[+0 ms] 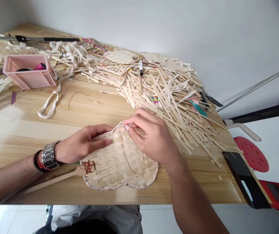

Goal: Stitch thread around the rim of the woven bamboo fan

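Observation:
A woven bamboo fan [110,162] lies flat near the table's front edge, with a corded white rim and a wooden handle [56,180] pointing lower left. Brown thread is lashed in crosses where handle meets weave. My left hand [81,143] grips the upper left rim, thumb on top of the weave and fingers behind it. At the top rim my right hand [151,136] is closed in a pinch at the white edging; a loose brown thread [135,172] loops down over the weave from there. Whether a needle is in the pinch is hidden.
Behind the fan spreads a heap of bamboo strips [168,100] with a marker [141,67] on it. A pink bin [29,71] and a looped white ribbon [49,107] are at left. A phone [245,178] lies by the right edge, near a red stool [251,154].

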Tool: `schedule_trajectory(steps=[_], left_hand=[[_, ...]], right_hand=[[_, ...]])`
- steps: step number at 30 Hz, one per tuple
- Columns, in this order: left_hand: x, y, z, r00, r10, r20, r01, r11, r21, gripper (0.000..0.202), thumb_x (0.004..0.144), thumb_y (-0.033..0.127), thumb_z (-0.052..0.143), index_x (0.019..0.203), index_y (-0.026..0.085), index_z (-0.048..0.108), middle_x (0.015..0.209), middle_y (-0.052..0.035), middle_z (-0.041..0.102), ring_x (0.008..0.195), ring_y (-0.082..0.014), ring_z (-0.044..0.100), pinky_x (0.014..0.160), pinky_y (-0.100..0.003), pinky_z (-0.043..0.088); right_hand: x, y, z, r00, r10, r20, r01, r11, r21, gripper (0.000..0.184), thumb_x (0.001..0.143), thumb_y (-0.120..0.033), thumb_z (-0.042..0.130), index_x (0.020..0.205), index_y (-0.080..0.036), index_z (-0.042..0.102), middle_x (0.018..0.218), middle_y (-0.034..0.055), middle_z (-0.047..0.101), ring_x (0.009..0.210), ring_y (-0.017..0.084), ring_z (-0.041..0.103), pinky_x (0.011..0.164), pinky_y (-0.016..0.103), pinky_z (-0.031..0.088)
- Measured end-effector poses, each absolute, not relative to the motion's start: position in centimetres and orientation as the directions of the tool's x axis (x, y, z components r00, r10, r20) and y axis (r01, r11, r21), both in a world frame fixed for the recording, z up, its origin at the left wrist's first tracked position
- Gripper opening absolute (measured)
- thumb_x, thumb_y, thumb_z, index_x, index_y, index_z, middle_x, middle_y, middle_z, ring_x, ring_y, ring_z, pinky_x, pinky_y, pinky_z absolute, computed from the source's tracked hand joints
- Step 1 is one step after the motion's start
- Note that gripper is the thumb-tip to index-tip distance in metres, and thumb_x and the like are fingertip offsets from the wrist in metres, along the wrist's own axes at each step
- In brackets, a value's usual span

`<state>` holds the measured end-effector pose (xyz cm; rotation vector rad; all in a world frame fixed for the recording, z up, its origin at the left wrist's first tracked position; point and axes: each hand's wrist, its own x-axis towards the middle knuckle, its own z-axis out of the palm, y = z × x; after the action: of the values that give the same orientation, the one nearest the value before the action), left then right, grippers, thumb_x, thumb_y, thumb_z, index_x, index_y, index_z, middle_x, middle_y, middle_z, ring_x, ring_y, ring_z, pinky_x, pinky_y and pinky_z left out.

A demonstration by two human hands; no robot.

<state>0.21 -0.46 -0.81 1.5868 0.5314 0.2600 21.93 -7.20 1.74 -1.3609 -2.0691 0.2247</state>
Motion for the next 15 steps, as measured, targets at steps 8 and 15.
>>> schedule_trajectory(steps=[8, 15], left_hand=[[0.54, -0.73, -0.66, 0.849, 0.501, -0.167, 0.19, 0.004, 0.982, 0.029, 0.096, 0.023, 0.055, 0.123, 0.024, 0.065, 0.112, -0.0055, 0.071, 0.095, -0.0183, 0.066, 0.078, -0.026, 0.053], [0.72, -0.74, -0.65, 0.832, 0.522, -0.187, 0.241, -0.035, 0.97, 0.024, 0.096, 0.029, 0.053, 0.112, 0.019, 0.068, 0.096, -0.0043, 0.071, 0.085, -0.0172, 0.064, 0.072, -0.025, 0.052]], right_hand=[[21.53, -8.06, 1.72, -0.289, 0.83, 0.477, 0.835, 0.462, -0.298, 0.016, 0.091, -0.005, 0.051, 0.088, -0.016, 0.062, 0.082, 0.0025, 0.058, 0.073, 0.012, 0.057, 0.069, 0.026, 0.048], [21.31, -8.18, 1.58, -0.292, 0.832, 0.472, 0.853, 0.45, -0.265, 0.017, 0.089, -0.004, 0.052, 0.086, -0.017, 0.062, 0.081, 0.0022, 0.059, 0.068, 0.011, 0.055, 0.066, 0.026, 0.048]])
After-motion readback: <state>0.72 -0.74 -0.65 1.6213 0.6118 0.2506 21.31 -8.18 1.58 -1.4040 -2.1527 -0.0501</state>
